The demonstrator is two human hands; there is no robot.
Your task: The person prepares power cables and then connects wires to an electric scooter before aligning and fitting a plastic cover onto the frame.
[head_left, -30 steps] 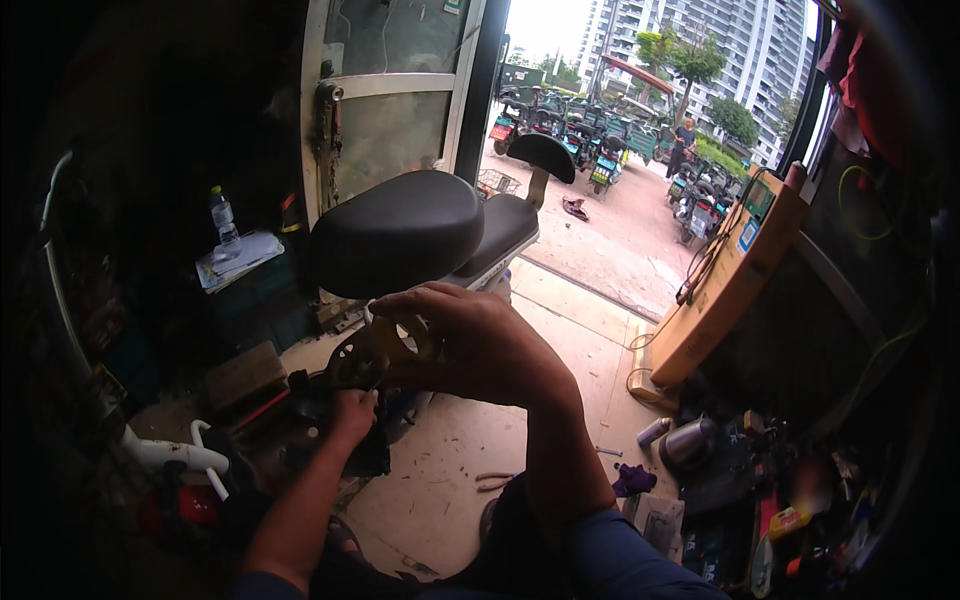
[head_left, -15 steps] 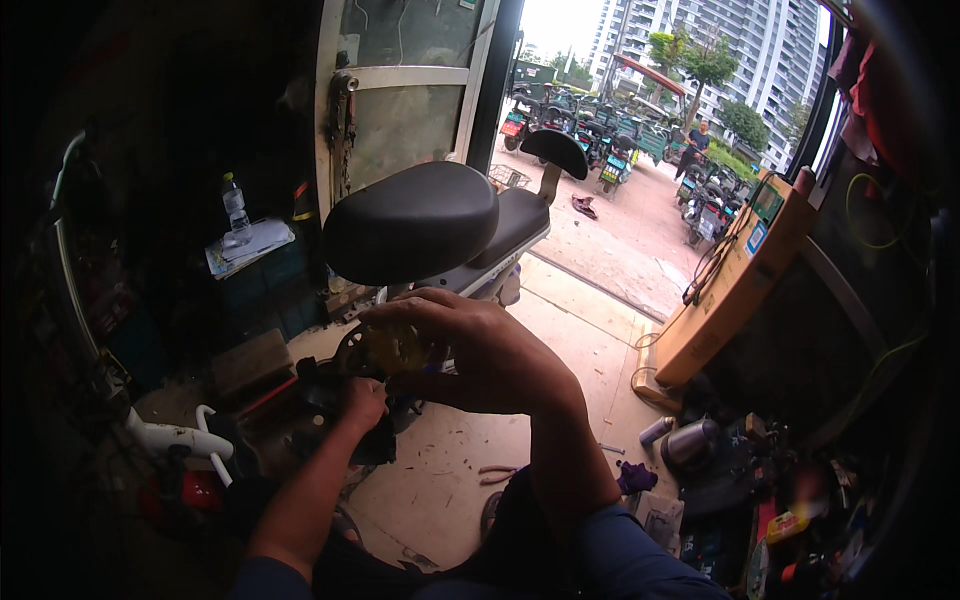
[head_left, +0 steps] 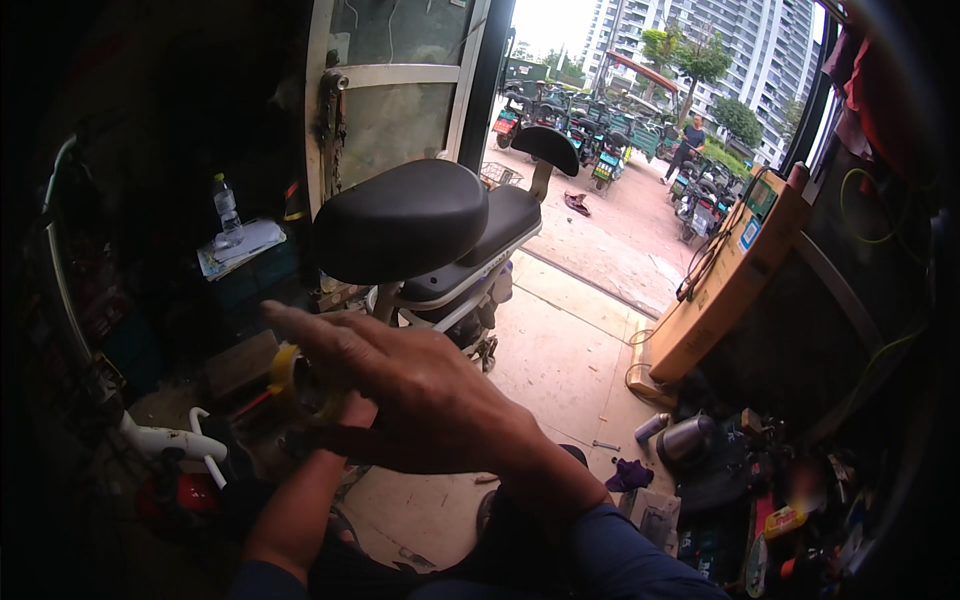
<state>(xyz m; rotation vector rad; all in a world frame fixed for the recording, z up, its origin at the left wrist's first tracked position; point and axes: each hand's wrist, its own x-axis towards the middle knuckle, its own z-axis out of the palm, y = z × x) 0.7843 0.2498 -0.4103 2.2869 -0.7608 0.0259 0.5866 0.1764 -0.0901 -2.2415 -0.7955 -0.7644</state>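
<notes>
My right hand (head_left: 420, 390) reaches across in front of me at lower left of centre, its fingers stretched out and its thumb below. Between them is a roll of yellow tape (head_left: 284, 372), seen partly edge-on. Behind it my left hand (head_left: 358, 412) is mostly covered by the right one; its fingers are hidden, so its hold does not show. The dark parts that were by the left hand are now largely behind my hands. Just beyond stands an electric scooter with a black seat (head_left: 405, 222).
A plastic bottle (head_left: 228, 205) and papers (head_left: 245, 248) sit on a box at left. A tall cardboard box (head_left: 725, 285) leans by the doorway. Tools and a metal flask (head_left: 687, 438) crowd the right floor, near a bolt (head_left: 606, 445) and purple cloth (head_left: 629, 475). Outside, a person (head_left: 686, 150) stands near parked scooters.
My right hand has swung left and nearer with the tape roll, now covering most of my left hand. The view has shifted slightly.
</notes>
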